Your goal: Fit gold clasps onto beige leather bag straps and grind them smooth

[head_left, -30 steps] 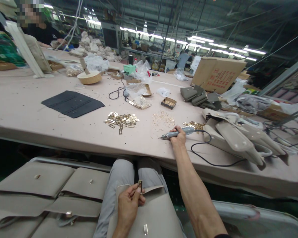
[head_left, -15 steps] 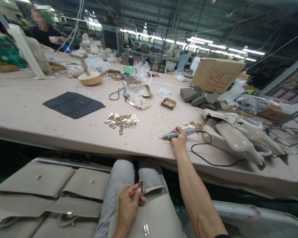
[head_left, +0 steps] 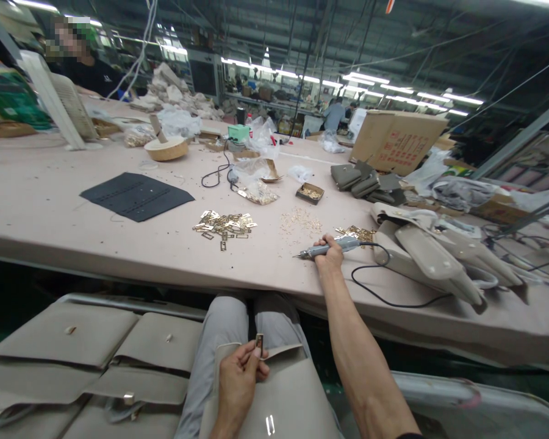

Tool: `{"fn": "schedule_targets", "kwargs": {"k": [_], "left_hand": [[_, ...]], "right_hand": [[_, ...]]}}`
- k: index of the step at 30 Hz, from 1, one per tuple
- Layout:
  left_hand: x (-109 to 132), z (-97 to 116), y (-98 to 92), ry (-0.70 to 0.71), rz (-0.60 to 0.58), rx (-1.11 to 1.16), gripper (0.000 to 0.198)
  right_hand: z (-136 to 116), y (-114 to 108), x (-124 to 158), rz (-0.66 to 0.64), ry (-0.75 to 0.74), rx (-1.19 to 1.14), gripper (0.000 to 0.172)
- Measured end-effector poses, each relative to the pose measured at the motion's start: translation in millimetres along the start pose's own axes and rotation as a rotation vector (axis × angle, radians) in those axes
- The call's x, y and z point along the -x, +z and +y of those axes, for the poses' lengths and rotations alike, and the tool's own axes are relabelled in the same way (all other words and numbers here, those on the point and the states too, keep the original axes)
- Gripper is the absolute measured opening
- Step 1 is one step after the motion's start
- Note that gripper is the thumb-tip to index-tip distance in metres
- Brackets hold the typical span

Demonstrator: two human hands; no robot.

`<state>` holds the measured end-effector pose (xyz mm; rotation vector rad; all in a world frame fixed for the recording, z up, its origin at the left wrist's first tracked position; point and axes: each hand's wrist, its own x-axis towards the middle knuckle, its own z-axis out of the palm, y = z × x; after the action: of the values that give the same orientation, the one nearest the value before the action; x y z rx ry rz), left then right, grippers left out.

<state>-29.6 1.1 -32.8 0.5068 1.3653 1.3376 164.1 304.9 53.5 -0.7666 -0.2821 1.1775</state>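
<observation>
My right hand (head_left: pixel 329 255) is stretched out to the pink table (head_left: pixel 50 207) and closed round a grey corded electric screwdriver (head_left: pixel 333 246), its tip pointing left. Beside it lie scattered small screws (head_left: pixel 299 221) and gold metal plates (head_left: pixel 224 223). Down on my lap, my left hand (head_left: pixel 238 378) pinches a small gold clasp piece (head_left: pixel 258 343) against the flap of a beige bag (head_left: pixel 288 396).
Beige bags (head_left: pixel 434 256) lie on the table to the right, and more beige bags (head_left: pixel 96 353) are stacked low at my left. A black punched sheet (head_left: pixel 135 196), a small box of screws (head_left: pixel 310 192), a cardboard box (head_left: pixel 396 140) and a wooden bowl (head_left: pixel 167 148) stand further back. A person (head_left: pixel 86 67) works at far left.
The view has tilted up slightly. Both hands stay almost where they were, the right on the screwdriver and the left on the clasp.
</observation>
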Motion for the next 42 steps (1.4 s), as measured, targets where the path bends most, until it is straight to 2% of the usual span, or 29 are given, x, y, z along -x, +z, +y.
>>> {"fn": "schedule_targets", "kwargs": {"k": [4,7,13,17,20,25,30,39,42], "left_hand": [[-1,0,-1.8,0.004,-0.044,-0.002,0.059],[1,1,-1.3,0.001,-0.048,0.018,0.054],[3,4,4.1,-0.04,-0.043,0.048,0.051],[1,4,8.3,-0.084,-0.012,0.054,0.044],[0,5,10.9,-0.092,0.003,0.077,0.036],[1,10,13.5,-0.101,0.002,0.088,0.029],[2,11,14.1,-0.105,0.008,0.082,0.031],[0,9,14.0,-0.112,0.025,0.11,0.028],[-1,11,14.6,-0.113,0.027,0.092,0.027]], "right_hand": [[-10,5,12,-0.014,0.027,-0.035,0.034],[-22,1,36,-0.036,0.061,-0.058,0.029],[-30,-16,127,-0.264,0.122,-0.028,0.032],[-20,-22,192,-0.341,0.134,0.1,0.029],[-8,-27,222,-0.408,0.078,0.192,0.025],[11,-34,236,-0.467,-0.043,0.287,0.017],[22,-39,238,-0.507,-0.073,0.335,0.016],[28,-47,245,-0.567,-0.167,0.435,0.017],[27,-53,250,-0.632,-0.189,0.496,0.017]]}}
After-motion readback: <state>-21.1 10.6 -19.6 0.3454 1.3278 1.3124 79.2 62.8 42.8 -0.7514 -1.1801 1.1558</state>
